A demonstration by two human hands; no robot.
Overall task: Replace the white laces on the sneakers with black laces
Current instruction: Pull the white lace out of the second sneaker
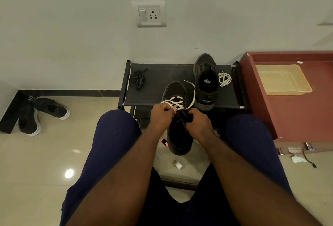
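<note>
One sneaker (205,83) on black rack (162,88), glossy beige floor (45,162), wall socket (151,15)

Dim, soft-focus, wide-angle edge distortion

Black sneaker (177,135) half-unlaced, white lace (177,103) loose — black laces (137,79) bundled

Both hands cover the middle of the held sneaker (178,141), so its lower eyelets cannot be seen. The left hand's (161,115) fingertips curl out of sight among the white lace (177,102). The right hand's (199,124) fingers are tucked round the sneaker's far side and hidden.

At 7 o'clock of that sneaker a pink object (164,142) peeks out, mostly covered and unidentifiable. The shoe rack's (162,81) lower tiers vanish behind the person's knees (115,124) and the sneaker. The print inside the second sneaker (205,96) is too small to read. At 3 o'clock the maroon cabinet (288,114) is cut off by the frame edge.
</note>
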